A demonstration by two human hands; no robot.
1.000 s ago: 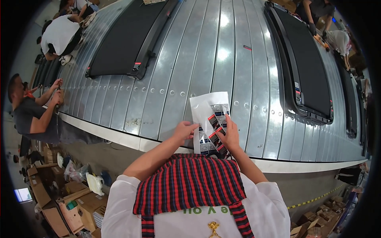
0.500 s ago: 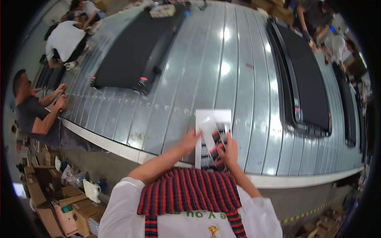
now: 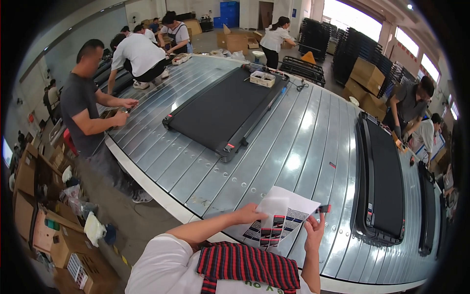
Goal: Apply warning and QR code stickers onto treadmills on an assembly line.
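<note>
My left hand [image 3: 249, 214] is closed on a narrow sticker strip [image 3: 272, 221], its upper part blank and its lower part bearing small red-and-black stickers. Behind the strip is a white label sheet [image 3: 297, 202] printed with dark blocks, tilted above the metal tabletop and partly covered. My right hand [image 3: 313, 231] is beside the sheet's right edge, thumb and fingers bent together. At its fingertips is one small red-and-black sticker [image 3: 324, 209], apart from the strip. Whether the right hand also touches the sheet is hard to tell.
The slatted metal table [image 3: 205, 171] carries a long black panel [image 3: 215, 110] with an open parts box [image 3: 263, 79] on it. More black panels [image 3: 387, 181] lie to the right. A person in grey [image 3: 85, 108] works at the left edge. Cardboard boxes [image 3: 78, 255] crowd the floor.
The view has tilted up, showing more of the room. My right hand has moved off the strip to the right with a sticker at its fingertips. The sheet and strip are now turned and tilted.
</note>
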